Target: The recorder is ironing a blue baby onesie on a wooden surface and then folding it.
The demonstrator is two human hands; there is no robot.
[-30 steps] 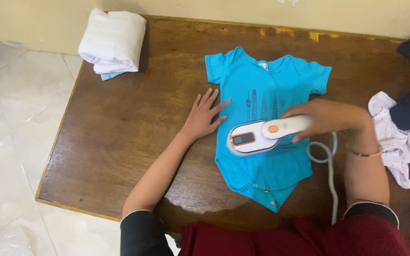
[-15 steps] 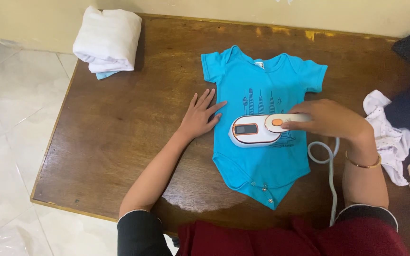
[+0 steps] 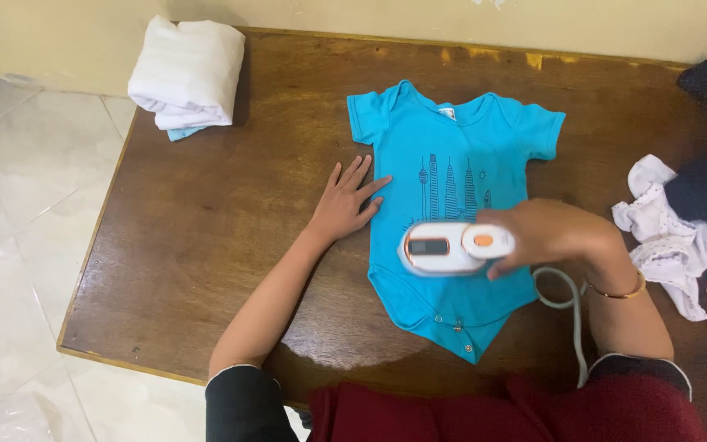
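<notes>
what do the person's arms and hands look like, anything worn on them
Both hands are bare, no gloves or rings visible. The left hand has a bare forearm, with a black sleeve pushed up near the elbow, thinly edged in white. The right hand has a thin gold bangle at the wrist and a matching black sleeve higher up.

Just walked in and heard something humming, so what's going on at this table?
A person is pressing a small white handheld iron with the right hand onto a blue baby bodysuit spread flat on a wooden table. The left hand lies flat at the bodysuit's edge. Folded white cloth sits in the far corner; loose clothes lie to the right.
</notes>
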